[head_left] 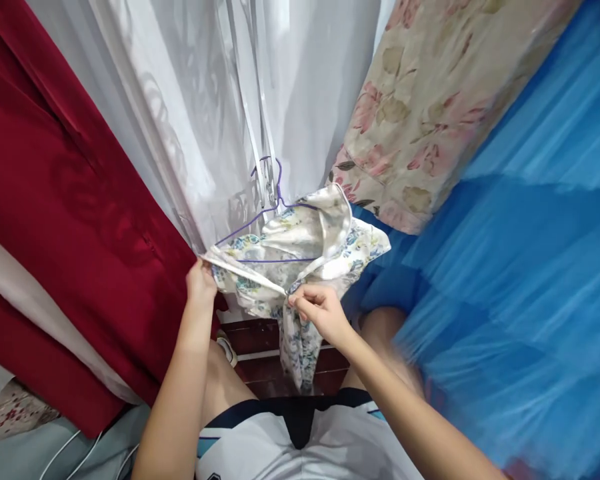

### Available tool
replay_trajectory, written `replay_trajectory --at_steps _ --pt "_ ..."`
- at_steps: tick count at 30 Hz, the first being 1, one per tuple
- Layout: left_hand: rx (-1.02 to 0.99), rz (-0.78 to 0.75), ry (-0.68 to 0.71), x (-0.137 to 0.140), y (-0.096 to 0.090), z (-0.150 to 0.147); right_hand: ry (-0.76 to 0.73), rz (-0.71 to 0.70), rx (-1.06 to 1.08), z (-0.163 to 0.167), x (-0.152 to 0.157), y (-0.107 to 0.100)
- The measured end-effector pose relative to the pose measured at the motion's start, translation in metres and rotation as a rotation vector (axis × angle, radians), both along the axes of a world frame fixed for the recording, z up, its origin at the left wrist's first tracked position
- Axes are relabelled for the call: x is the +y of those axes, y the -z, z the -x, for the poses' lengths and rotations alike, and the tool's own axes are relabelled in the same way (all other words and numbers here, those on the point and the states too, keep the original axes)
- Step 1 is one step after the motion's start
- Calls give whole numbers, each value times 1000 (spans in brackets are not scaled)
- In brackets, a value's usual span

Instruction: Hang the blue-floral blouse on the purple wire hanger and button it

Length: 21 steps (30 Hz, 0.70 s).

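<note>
A white garment with a blue and yellow flower print (335,263) hangs partly over a purple clothes hanger (250,227) in front of me. My left hand (201,280) is closed on the garment's white-edged left corner, near the hanger's left end. At the front of the neckline my right hand (319,308) pinches the white trim between thumb and fingers. The trim is stretched taut between both hands. Below my right hand the lower cloth dangles in a narrow bunch. The hanger's right end is hidden inside the garment.
White sheer curtains (180,100) with long white straps (253,127) hang behind the hanger. Red cloth (80,213) drapes on the left. A pink-flowered cloth (395,120) and blue tulle (520,280) hang on the right. Dark red slatted flooring (260,367) lies below.
</note>
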<state>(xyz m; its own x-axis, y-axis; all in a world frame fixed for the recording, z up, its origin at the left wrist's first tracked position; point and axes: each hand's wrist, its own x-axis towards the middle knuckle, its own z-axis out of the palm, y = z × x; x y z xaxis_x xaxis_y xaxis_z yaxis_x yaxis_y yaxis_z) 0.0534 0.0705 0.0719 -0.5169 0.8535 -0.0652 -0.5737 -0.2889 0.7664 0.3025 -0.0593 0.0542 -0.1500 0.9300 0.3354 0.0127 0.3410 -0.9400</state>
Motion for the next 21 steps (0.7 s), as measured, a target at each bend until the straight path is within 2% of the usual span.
replay_trajectory --at_steps 4,7,9,10,11,13,16,18,21 --pt "-23 146 222 -27 58 -30 58 33 78 -9 -7 16" --pt "-15 124 305 -60 82 -63 258 4 0 -20 -9 31" --pt "70 5 383 -86 79 -85 400 -43 -115 -26 -13 38" --pt "159 -80 428 -99 72 -95 422 -58 -162 -28 -16 39" --pt "280 -166 466 -110 62 -104 401 -61 -192 -28 -19 39" --pt "572 -336 497 -131 40 -120 264 -48 -196 -28 -27 36" --pt "922 -531 473 -149 13 -133 116 -38 -103 -26 -39 30" --pt "1033 -575 435 -153 7 -137 76 -36 -18 -27 -46 29" --pt "1094 -556 396 -155 8 -139 14 -16 21 -29 -54 30"
